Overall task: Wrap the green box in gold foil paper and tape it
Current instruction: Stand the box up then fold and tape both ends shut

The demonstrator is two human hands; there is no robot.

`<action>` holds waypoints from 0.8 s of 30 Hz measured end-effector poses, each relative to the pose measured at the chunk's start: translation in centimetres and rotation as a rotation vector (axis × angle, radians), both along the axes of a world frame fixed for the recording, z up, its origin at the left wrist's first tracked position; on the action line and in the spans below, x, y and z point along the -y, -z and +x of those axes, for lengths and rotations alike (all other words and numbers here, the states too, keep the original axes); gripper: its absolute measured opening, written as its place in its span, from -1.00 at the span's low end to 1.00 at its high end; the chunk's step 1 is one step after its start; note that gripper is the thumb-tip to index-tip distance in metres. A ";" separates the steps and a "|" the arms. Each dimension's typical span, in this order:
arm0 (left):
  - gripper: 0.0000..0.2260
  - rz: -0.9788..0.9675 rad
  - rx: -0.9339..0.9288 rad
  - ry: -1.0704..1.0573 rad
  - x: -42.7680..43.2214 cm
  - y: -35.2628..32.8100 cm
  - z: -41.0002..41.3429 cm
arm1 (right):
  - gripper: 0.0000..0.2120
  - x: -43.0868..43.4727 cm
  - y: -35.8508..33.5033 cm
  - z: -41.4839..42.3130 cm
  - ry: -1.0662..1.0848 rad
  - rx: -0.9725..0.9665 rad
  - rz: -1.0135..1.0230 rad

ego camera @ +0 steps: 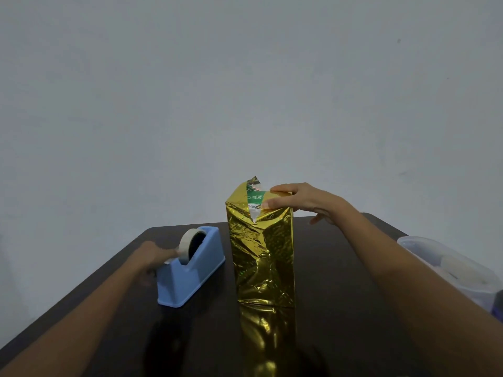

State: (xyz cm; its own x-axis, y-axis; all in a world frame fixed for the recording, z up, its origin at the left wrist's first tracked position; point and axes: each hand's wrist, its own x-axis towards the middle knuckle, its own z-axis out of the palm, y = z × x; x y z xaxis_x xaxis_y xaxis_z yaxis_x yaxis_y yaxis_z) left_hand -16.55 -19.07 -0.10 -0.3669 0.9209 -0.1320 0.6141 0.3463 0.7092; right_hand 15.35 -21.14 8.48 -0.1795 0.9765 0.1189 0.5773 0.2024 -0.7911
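Observation:
The green box point(255, 196) stands upright mid-table, wrapped in crinkled gold foil paper point(262, 257); only a green patch shows at its open top. My right hand point(296, 199) rests on the top right of the box, thumb and forefinger pressing a folded foil flap down. A blue tape dispenser point(190, 270) with a white tape roll point(187, 244) sits left of the box. My left hand point(155, 257) is at the dispenser's near end, fingers at the tape by the roll; the hand is blurred and partly hidden behind the dispenser.
The dark brown table point(326, 281) ends at a pale wall behind. A clear plastic container point(449, 270) sits at the right edge, close to my right forearm. The glossy tabletop mirrors the foil in front of the box.

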 end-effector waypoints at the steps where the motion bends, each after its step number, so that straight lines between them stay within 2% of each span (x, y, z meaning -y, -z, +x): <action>1: -0.60 0.014 0.063 -0.001 0.2 0.0 -0.1 | -0.33 0.1 0.0 0.0 0.003 -0.003 -0.001; 5: -0.64 -0.024 0.269 -0.011 0.8 -1.0 -0.2 | -0.32 0.0 0.1 0.1 0.009 -0.007 -0.002; 8: -0.74 -0.077 0.337 -0.001 1.0 -2.1 0.1 | -0.32 -0.3 0.3 0.2 -0.004 0.000 0.002; 12: -0.55 -0.095 0.413 -0.007 0.8 -3.0 0.6 | -0.34 -0.3 0.2 0.3 -0.007 -0.010 0.009; 13: -0.56 -0.090 0.437 -0.009 0.7 -2.9 0.6 | -0.33 -0.3 0.4 0.3 -0.007 -0.009 0.008; 15: -0.71 -0.074 0.493 -0.016 0.9 -2.6 0.3 | -0.34 -0.4 0.4 0.3 -0.011 -0.015 0.010; 18: -0.94 -0.004 0.603 -0.041 1.2 -1.8 -0.2 | -0.34 -0.4 0.5 0.4 -0.007 -0.023 0.005; 21: -0.95 0.117 0.701 -0.058 1.7 -1.2 -0.5 | -0.34 -0.3 0.4 0.4 -0.003 -0.009 0.005; 24: -0.81 0.209 0.780 -0.078 2.3 -0.6 -0.6 | -0.40 -0.3 0.3 0.6 -0.006 -0.001 0.011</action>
